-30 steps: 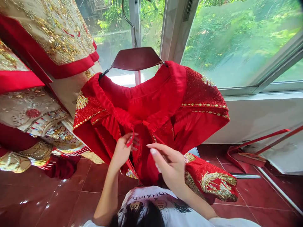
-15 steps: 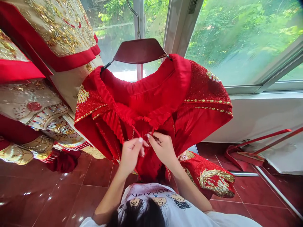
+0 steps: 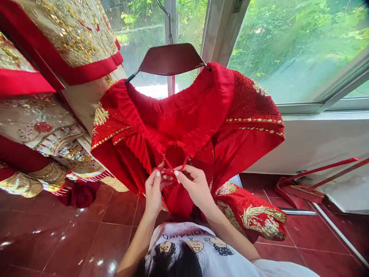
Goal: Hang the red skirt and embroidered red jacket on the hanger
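A red skirt (image 3: 248, 100) with gold beadwork and a gathered waistband hangs from a dark maroon hanger (image 3: 172, 59). Two ends of its red drawstring (image 3: 168, 161) come out of the waistband's front and cross between my hands. My left hand (image 3: 154, 188) pinches one part of the cord, which forms a small loop by the fingers. With thumb and forefinger, my right hand (image 3: 194, 184) grips the cord where the strands meet. Both hands are in front of the skirt, close together. The fingers partly hide how the strands are wound.
Cream and red beaded garments (image 3: 77, 34) hang close on the left. Windows (image 3: 288, 50) stand behind the hanger. On the right, a red dustpan (image 3: 302, 190) with long handles rests by the wall, near a white pole (image 3: 337, 231) on the red tiled floor (image 3: 77, 242).
My left hand has drawn slightly left and away from my right, and a loop of cord now shows between them. My right hand has shifted a little down and left.
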Motion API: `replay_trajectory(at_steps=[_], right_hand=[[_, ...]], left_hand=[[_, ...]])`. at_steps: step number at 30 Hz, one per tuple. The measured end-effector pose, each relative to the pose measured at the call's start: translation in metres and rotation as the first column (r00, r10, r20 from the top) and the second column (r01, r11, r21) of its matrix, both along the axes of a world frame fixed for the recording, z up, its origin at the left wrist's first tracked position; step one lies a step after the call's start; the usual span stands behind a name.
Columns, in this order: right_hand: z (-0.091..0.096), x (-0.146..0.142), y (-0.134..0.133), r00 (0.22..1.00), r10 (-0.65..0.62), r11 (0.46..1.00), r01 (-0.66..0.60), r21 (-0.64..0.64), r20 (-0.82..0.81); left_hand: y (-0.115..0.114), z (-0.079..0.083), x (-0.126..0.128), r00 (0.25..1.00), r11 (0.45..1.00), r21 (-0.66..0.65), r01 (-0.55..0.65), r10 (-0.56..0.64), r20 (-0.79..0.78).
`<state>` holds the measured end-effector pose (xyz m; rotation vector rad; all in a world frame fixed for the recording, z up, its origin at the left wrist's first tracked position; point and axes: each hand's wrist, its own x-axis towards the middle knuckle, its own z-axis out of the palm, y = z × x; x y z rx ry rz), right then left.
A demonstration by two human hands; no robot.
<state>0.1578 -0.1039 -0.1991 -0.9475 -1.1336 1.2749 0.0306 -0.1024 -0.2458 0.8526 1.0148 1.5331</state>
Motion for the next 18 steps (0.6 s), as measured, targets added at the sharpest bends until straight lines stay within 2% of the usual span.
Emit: replay_trajectory(at_steps=[3, 6, 8, 10, 12, 14, 16, 18], right_hand=[[-0.004, -0.003, 0.001, 0.999, -0.045, 0.998, 0.045, 0.032, 0.013], [-0.007, -0.007, 0.002, 0.997, -0.061, 0.995, 0.058, 0.077, 0.042], [-0.008, -0.008, 0.001, 0.996, -0.067, 0.991, 0.059, 0.117, 0.064], [-0.008, -0.008, 0.000, 0.992, -0.088, 0.987, 0.073, 0.145, 0.094], [-0.009, -0.008, -0.001, 0.986, -0.101, 0.984, 0.080, 0.158, 0.130], [-0.010, -0.006, -0.002, 0.983, -0.094, 0.984, 0.068, 0.164, 0.159], [-0.011, -0.004, -0.002, 0.981, -0.087, 0.984, 0.058, 0.170, 0.171], [-0.012, -0.002, -0.001, 0.979, -0.104, 0.981, 0.071, 0.182, 0.178]], left_hand=[[0.004, 0.015, -0.005, 0.942, 0.963, 0.238, -0.128, 0.193, -0.273], [0.008, 0.037, -0.002, 0.776, 0.845, 0.532, -0.059, 0.374, -0.507], [0.012, 0.049, 0.003, 0.670, 0.780, 0.625, -0.033, 0.481, -0.565], [0.018, 0.053, 0.010, 0.614, 0.780, 0.614, -0.120, 0.545, -0.571], [0.023, 0.050, 0.017, 0.636, 0.821, 0.513, -0.251, 0.539, -0.552], [0.027, 0.045, 0.021, 0.738, 0.876, 0.370, -0.310, 0.467, -0.487], [0.027, 0.042, 0.023, 0.874, 0.940, 0.240, -0.244, 0.320, -0.366], [0.025, 0.042, 0.022, 0.960, 0.979, 0.154, -0.136, 0.169, -0.225]])
